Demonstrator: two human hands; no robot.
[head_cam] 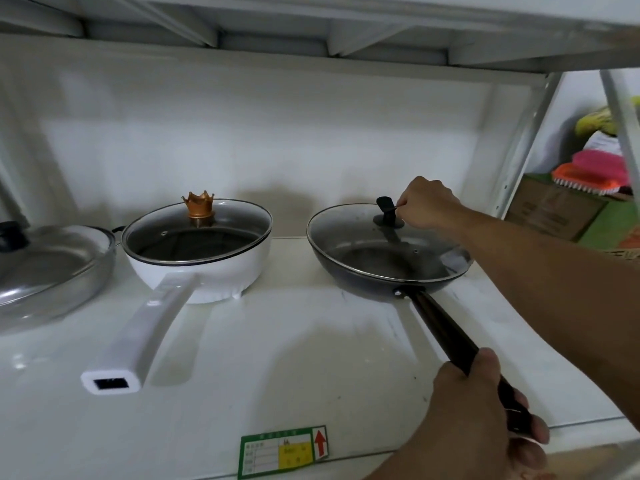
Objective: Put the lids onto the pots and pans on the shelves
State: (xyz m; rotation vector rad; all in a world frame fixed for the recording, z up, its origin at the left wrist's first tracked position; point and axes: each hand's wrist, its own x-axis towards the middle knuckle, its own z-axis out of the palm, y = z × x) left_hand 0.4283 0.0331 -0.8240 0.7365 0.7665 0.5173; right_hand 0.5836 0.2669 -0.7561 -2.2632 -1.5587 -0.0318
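A dark frying pan (pixel 367 277) stands on the right of the white shelf (pixel 277 368), with a glass lid (pixel 363 242) lying on its rim. My right hand (pixel 427 204) reaches in from the right and pinches the lid's black knob (pixel 386 206). My left hand (pixel 485 414) grips the end of the pan's long dark handle (pixel 440 325) near the shelf's front edge. To the left, a white pan (pixel 204 271) carries a glass lid (pixel 195 233) with a gold crown knob (pixel 201 204). At the far left a steel pan (pixel 86 282) holds a metal lid (pixel 45 261).
The white pan's long handle (pixel 145 327) points toward the front edge. A green and yellow label (pixel 282 450) sticks to the shelf front. The upper shelf (pixel 311 36) hangs low overhead. Right of the slanted shelf post (pixel 523 140) sit cardboard boxes (pixel 557 209) and colourful brushes (pixel 595 171).
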